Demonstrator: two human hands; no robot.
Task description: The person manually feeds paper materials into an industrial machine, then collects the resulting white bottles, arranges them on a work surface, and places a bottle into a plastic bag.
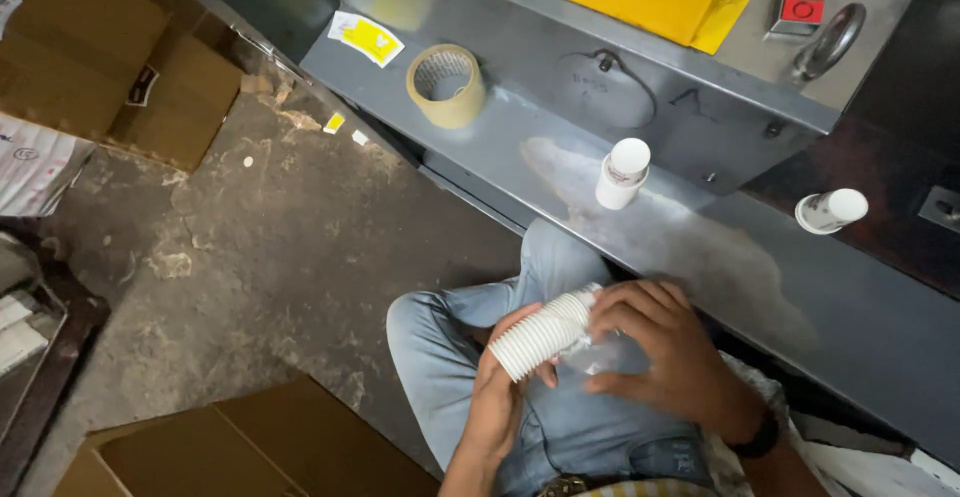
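Both hands grasp a stack of white paper cups [545, 334]: left hand [497, 397] beneath, right hand [660, 352] gripping its clear wrapper end

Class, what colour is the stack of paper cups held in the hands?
White stack of paper cups, head view.

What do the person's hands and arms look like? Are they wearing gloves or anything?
No gloves: both the left hand and the right hand are bare, with bare forearms and no sleeves in view. The right wrist wears a dark band, like a watch or bracelet. The left wrist shows nothing worn.
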